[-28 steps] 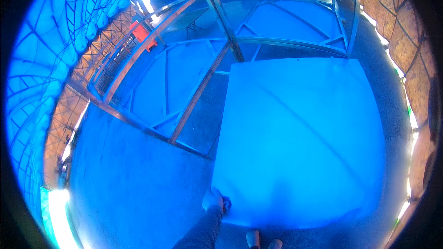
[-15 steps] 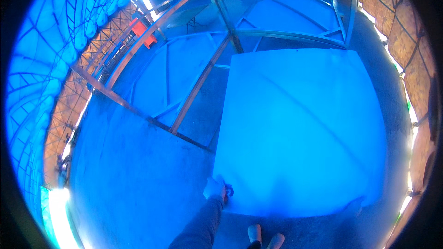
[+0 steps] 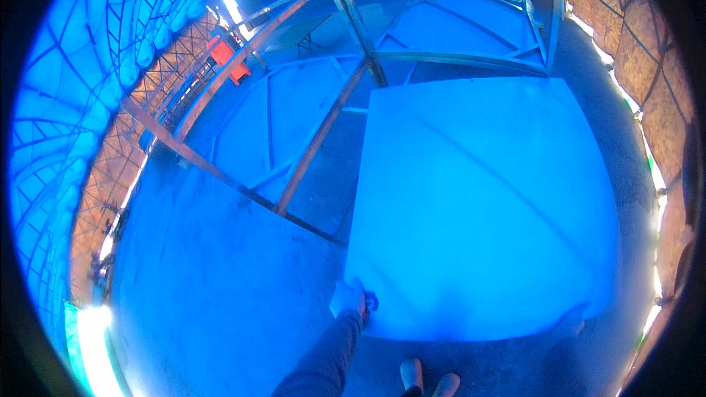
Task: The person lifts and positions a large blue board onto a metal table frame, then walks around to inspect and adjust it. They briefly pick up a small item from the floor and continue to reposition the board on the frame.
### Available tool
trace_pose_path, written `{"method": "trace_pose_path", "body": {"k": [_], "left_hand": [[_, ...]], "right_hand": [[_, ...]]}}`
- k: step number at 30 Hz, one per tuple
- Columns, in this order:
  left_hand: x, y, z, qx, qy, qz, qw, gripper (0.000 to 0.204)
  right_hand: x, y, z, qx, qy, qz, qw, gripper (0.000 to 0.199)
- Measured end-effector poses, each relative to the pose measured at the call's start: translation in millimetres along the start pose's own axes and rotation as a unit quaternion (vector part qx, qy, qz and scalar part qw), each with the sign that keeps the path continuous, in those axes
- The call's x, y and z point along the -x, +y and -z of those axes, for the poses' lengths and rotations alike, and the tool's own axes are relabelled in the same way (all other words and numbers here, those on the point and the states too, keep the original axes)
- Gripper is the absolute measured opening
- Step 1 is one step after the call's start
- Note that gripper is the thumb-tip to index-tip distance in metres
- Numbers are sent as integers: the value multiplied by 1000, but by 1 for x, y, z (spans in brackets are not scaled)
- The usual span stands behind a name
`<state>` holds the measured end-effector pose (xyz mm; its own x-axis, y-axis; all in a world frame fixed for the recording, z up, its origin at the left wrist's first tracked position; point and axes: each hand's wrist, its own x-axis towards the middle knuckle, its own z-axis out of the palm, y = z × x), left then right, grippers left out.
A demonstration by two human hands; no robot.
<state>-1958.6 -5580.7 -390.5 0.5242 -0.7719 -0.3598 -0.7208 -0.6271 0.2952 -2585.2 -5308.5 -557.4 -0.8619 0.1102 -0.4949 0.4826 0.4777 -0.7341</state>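
Observation:
A large flat pale panel [image 3: 485,206] fills the middle and right of the view, lying roughly level in front of me. My left hand [image 3: 347,298] grips its near-left corner, with a small dark object [image 3: 370,301] beside the fingers. My right hand [image 3: 572,320] is dim and holds the near-right corner from the edge. My two shoes [image 3: 429,380] show below the panel's near edge on the rough floor.
A long metal truss frame [image 3: 294,147] of bars and diagonal braces lies on the floor to the left and beyond the panel. An orange-red object [image 3: 224,51] stands far back left. A wall [image 3: 662,103] runs along the right.
The near edge of the panel and my left hand have shifted slightly up in the picture. The truss frame has slid a little leftward in the view.

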Motion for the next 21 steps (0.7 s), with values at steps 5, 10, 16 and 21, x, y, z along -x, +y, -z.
{"method": "trace_pose_path", "body": {"k": [5, 10, 16, 21], "left_hand": [[-3, 2, 3, 35, -28, 27, 999, 60], [-16, -11, -9, 68, -35, 36, 996, 57], [-28, -19, -23, -10, 18, 18, 1000, 57], [-21, 1, -7, 0, -4, 36, 999, 59]], "right_hand": [[-8, 5, 2, -4, 5, -8, 1000, 103], [-14, 8, 9, 81, 12, 9, 997, 102], [-6, 5, 5, 144, 40, 16, 989, 103], [3, 2, -4, 35, 82, 14, 996, 105]]}}
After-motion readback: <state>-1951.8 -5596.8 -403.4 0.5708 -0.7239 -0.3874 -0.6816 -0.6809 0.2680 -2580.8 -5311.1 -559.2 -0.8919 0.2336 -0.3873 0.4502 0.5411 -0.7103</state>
